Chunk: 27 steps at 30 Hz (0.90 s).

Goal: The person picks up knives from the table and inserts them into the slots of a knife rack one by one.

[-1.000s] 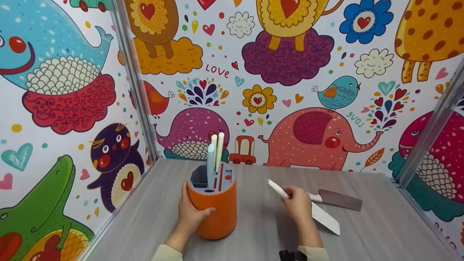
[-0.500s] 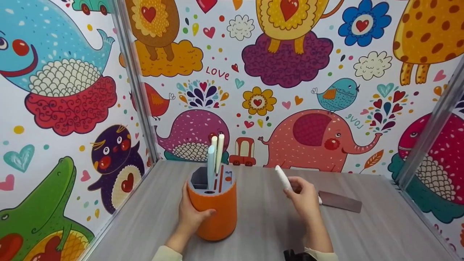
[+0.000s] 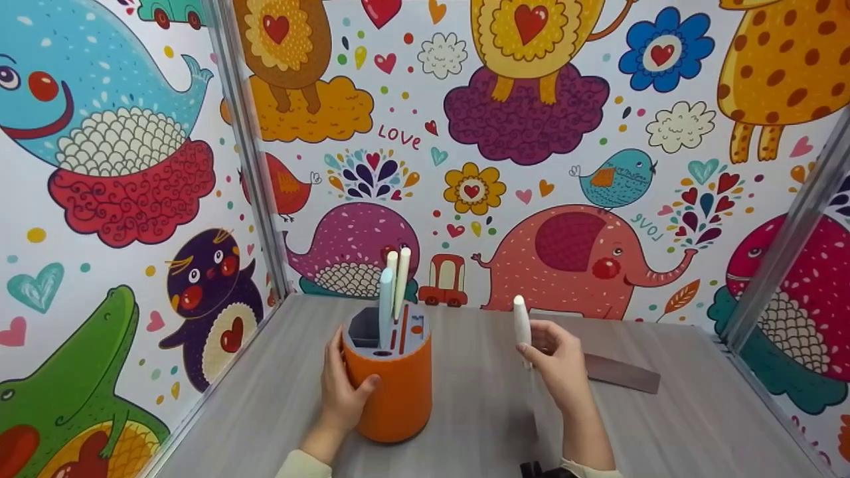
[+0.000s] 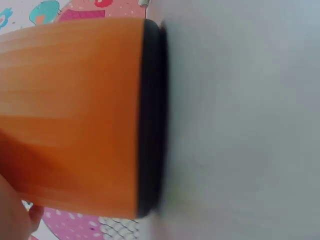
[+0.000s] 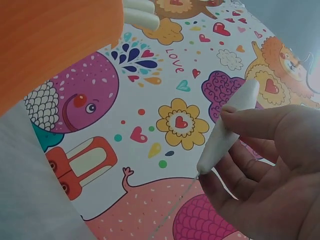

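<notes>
My left hand [image 3: 343,390] holds an orange knife block [image 3: 396,398] from its left side, thumb across the front. It stands upright on the table, and a pale blue handle [image 3: 386,309] and two cream handles [image 3: 402,285] rise from its grey slotted top. To the right, my right hand [image 3: 559,364] pinches a kitchen knife by its white handle [image 3: 522,324] between thumb and fingers. That handle is nearly upright, with the blade pointing down and seen almost edge-on. In the right wrist view the knife handle [image 5: 230,127] lies between thumb and fingertips, apart from the block.
Behind my right hand a second knife with a broad grey-brown blade [image 3: 624,374] lies on the grey wood-grain table [image 3: 478,425]; its handle is hidden by the hand. Cartoon-printed panels [image 3: 478,252] with metal corner posts enclose the back and sides.
My right hand has raised the knife and turned it from slanted to nearly upright, blade down, shifting slightly right. My left hand keeps its hold on the block.
</notes>
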{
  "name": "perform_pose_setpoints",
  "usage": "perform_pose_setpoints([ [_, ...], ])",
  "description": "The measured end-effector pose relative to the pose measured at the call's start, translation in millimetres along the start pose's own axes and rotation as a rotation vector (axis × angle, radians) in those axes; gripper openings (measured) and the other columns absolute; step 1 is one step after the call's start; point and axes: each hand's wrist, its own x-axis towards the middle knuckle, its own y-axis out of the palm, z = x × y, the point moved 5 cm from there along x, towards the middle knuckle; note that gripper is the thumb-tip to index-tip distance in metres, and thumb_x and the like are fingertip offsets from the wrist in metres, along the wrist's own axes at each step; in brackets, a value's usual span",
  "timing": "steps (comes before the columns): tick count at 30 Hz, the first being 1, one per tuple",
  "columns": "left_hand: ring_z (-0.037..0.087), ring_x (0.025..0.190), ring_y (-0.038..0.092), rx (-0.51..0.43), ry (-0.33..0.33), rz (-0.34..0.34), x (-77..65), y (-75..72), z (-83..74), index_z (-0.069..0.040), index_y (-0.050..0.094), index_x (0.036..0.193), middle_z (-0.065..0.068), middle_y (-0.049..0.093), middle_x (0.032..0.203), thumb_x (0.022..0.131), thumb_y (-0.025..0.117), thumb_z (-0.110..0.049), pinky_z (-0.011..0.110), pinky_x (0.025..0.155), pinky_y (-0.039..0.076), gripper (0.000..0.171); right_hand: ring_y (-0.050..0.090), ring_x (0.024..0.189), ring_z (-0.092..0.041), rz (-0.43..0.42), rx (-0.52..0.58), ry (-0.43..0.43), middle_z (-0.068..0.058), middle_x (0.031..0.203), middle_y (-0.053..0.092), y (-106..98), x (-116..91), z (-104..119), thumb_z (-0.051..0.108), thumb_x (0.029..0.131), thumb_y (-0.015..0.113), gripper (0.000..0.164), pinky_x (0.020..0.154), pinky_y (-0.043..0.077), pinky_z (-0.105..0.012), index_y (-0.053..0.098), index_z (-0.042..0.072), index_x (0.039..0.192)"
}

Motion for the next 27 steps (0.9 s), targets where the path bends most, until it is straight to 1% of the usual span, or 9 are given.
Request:
perform_pose_setpoints([
  [4, 0.032, 0.136, 0.054, 0.108, 0.067, -0.117, 1.8, -4.4, -17.3, -0.003, 0.037, 0.159, 0.019, 0.051, 0.152, 0.087, 0.074, -0.028, 0.011, 0.115, 0.033, 0.084, 0.072, 0.100, -0.023, 0.009, 0.041, -0.012, -0.018, 0.121, 0.074, 4, -2, 5, 0.003, 0.094, 0.080, 0.037, 0.080, 0.063, -0.028, 0.070, 0.002, 0.129],
  [6, 0.033, 0.136, 0.053, 0.149, 0.086, -0.170, 2.5, -5.9, -26.8, 0.000, 0.040, 0.155, 0.021, 0.052, 0.150, 0.087, 0.072, -0.026, 0.010, 0.115, 0.031, 0.079, 0.072, 0.099, -0.021, 0.013, 0.054, -0.027, -0.018, 0.121, 0.075, 7, -3, 7, 0.003, 0.093, 0.080, 0.037, 0.081, 0.063, -0.027, 0.070, 0.001, 0.129],
  [8, 0.034, 0.136, 0.052, 0.169, 0.092, -0.204, 2.9, -6.9, -35.9, 0.002, 0.043, 0.152, 0.022, 0.053, 0.150, 0.087, 0.072, -0.024, 0.009, 0.116, 0.030, 0.076, 0.072, 0.099, -0.020, 0.020, 0.071, -0.043, -0.018, 0.120, 0.075, 11, -4, 11, 0.002, 0.093, 0.080, 0.036, 0.083, 0.062, -0.025, 0.070, 0.000, 0.128],
  [10, 0.033, 0.136, 0.053, 0.179, 0.084, -0.216, 3.0, -7.2, -43.9, 0.002, 0.044, 0.150, 0.021, 0.053, 0.150, 0.088, 0.071, -0.022, 0.009, 0.116, 0.030, 0.072, 0.073, 0.098, -0.019, 0.030, 0.084, -0.064, -0.019, 0.119, 0.075, 16, -6, 15, 0.001, 0.092, 0.080, 0.035, 0.084, 0.061, -0.025, 0.070, -0.001, 0.126],
  [12, 0.032, 0.135, 0.054, 0.188, 0.080, -0.220, 3.0, -7.5, -50.9, 0.002, 0.046, 0.149, 0.020, 0.054, 0.150, 0.089, 0.071, -0.020, 0.011, 0.116, 0.032, 0.069, 0.074, 0.097, -0.018, 0.045, 0.099, -0.086, -0.019, 0.118, 0.075, 22, -8, 19, 0.000, 0.092, 0.080, 0.034, 0.086, 0.061, -0.024, 0.070, -0.002, 0.125],
  [15, 0.031, 0.133, 0.055, 0.194, 0.089, -0.232, 3.0, -9.0, -61.0, 0.002, 0.048, 0.146, 0.019, 0.056, 0.146, 0.090, 0.071, -0.016, 0.012, 0.115, 0.037, 0.063, 0.074, 0.094, -0.018, 0.081, 0.119, -0.111, -0.020, 0.115, 0.076, 34, -13, 25, -0.001, 0.092, 0.080, 0.032, 0.084, 0.062, -0.025, 0.071, -0.002, 0.122],
  [20, 0.028, 0.123, 0.056, 0.177, 0.112, -0.268, 1.2, -13.5, -81.5, 0.001, 0.053, 0.139, 0.016, 0.061, 0.136, 0.091, 0.070, -0.009, 0.018, 0.107, 0.045, 0.052, 0.074, 0.093, -0.019, 0.163, 0.157, -0.145, -0.019, 0.111, 0.076, 54, -23, 34, -0.001, 0.092, 0.080, 0.031, 0.083, 0.063, -0.026, 0.071, 0.000, 0.121],
  [23, 0.025, 0.121, 0.056, 0.157, 0.116, -0.275, -1.0, -15.3, -97.8, 0.001, 0.055, 0.136, 0.015, 0.062, 0.133, 0.092, 0.069, -0.006, 0.017, 0.108, 0.043, 0.047, 0.074, 0.093, -0.021, 0.213, 0.172, -0.175, -0.018, 0.111, 0.076, 65, -29, 40, 0.001, 0.093, 0.080, 0.030, 0.083, 0.063, -0.027, 0.071, 0.000, 0.122],
  [27, 0.020, 0.123, 0.056, 0.111, 0.137, -0.267, -5.2, -16.6, -121.7, 0.002, 0.057, 0.134, 0.014, 0.063, 0.133, 0.091, 0.070, -0.001, 0.011, 0.112, 0.038, 0.045, 0.073, 0.092, -0.022, 0.258, 0.193, -0.200, -0.022, 0.114, 0.075, 78, -37, 46, 0.004, 0.094, 0.080, 0.031, 0.084, 0.063, -0.027, 0.070, 0.000, 0.122],
])
